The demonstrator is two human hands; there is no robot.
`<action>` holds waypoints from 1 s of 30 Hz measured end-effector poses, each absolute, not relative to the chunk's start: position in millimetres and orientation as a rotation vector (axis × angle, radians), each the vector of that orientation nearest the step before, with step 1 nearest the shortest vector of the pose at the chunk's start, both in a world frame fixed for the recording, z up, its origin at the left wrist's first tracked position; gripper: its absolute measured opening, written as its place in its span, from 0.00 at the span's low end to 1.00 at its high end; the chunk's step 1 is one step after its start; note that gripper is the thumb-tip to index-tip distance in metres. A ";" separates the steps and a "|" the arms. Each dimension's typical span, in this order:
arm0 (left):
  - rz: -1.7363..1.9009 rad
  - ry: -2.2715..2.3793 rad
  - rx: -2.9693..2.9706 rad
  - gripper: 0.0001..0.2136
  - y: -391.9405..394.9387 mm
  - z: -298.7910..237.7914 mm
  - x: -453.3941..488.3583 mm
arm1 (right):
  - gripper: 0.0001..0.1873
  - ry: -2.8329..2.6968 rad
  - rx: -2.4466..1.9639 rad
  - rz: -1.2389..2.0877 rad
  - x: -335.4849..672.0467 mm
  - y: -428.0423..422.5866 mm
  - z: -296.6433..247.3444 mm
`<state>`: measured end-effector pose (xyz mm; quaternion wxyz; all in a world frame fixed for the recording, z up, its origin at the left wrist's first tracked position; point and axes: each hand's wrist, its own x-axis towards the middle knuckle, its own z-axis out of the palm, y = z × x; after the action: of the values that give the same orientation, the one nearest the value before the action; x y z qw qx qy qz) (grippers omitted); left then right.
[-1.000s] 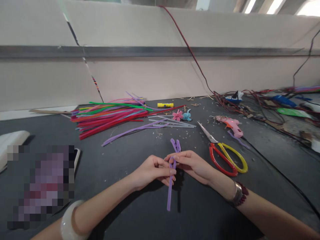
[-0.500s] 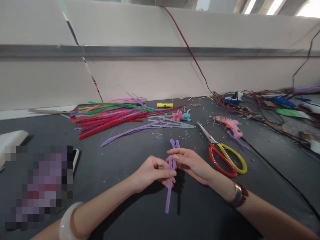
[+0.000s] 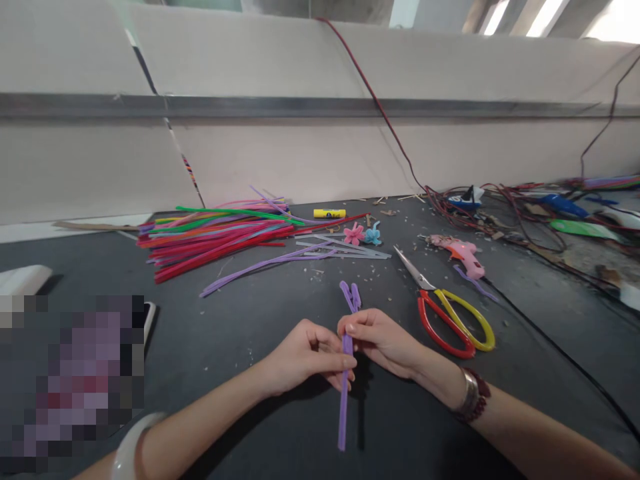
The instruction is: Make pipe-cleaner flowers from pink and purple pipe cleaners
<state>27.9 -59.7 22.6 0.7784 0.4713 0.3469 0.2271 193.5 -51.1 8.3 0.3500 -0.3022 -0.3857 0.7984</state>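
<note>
A purple pipe cleaner (image 3: 343, 417), bent into loops at its far end, is held upright between both hands at the middle of the view. My left hand (image 3: 313, 357) pinches its middle between thumb and fingers, and a straight tail hangs below. Just above, my right hand (image 3: 375, 340) grips it with thumb and forefinger, beneath the small loops at the top. My fingers hide part of the stem. Beyond the hands lie a pink pipe-cleaner flower (image 3: 354, 233) and a blue one (image 3: 373, 233).
Scissors (image 3: 427, 287) with red and yellow handles lie right of my hands, near a pink glue gun (image 3: 460, 253) and its black cord. A bundle of coloured pipe cleaners (image 3: 220, 243), clear sticks (image 3: 345, 248) and a yellow tube (image 3: 329, 213) lie farther back. Tangled wires (image 3: 450, 207) run along the wall.
The small loop that stood between my hands is now pressed flat under my right fingers. My right hand has closed lower around the stem, and the tail hangs straighter.
</note>
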 end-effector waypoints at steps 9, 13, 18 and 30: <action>0.543 0.832 1.010 0.09 -57.7 21.7 28.9 | 0.08 -0.957 -0.878 1.964 193.7 -48.0 10.1; 0.552 0.841 0.986 0.09 -57.9 21.9 29.4 | 0.09 -0.933 -0.878 1.958 193.6 -48.4 8.1; 0.557 0.826 1.020 0.08 -57.0 20.4 30.1 | 0.08 -0.919 -0.894 1.937 193.0 -49.6 6.6; 0.604 0.862 1.082 0.10 -50.8 13.4 30.7 | 0.09 -1.081 -0.961 1.842 198.3 -44.9 10.0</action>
<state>30.7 -50.8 13.4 0.7285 0.4910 0.3913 0.2740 198.3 -44.9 10.0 0.3893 -0.3778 -0.4253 0.7244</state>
